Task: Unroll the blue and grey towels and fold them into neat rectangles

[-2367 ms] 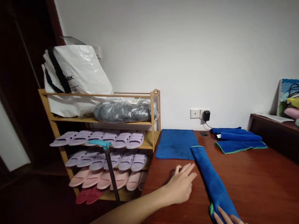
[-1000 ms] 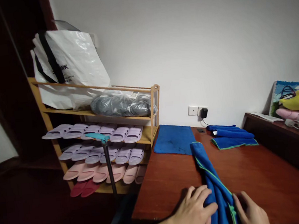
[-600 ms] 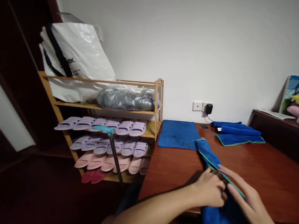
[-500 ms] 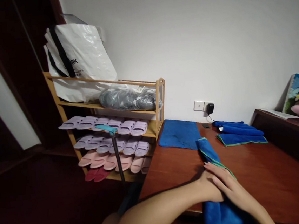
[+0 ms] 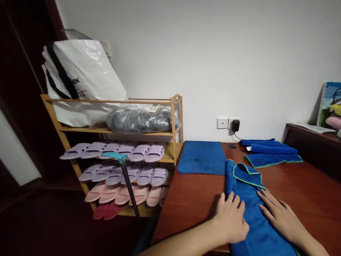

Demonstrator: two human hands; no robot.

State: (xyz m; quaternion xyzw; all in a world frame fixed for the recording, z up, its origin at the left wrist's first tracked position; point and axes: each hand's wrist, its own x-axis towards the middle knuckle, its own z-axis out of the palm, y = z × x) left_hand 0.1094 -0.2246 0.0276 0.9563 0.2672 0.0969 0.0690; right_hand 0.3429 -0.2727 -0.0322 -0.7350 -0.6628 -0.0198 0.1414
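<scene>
The left hand (image 5: 232,220) lies, fingers curved, on the folded left side of a green-edged blue cloth (image 5: 254,220), whether pinching it I cannot tell; the right hand (image 5: 283,215) rests loosely, fingers extended, on its right side. The cloth lies lengthwise on the brown table (image 5: 196,206), its far end folded over. Beyond are a flat blue mat (image 5: 202,157) and, farther right, some folded blue cloths (image 5: 270,150).
</scene>
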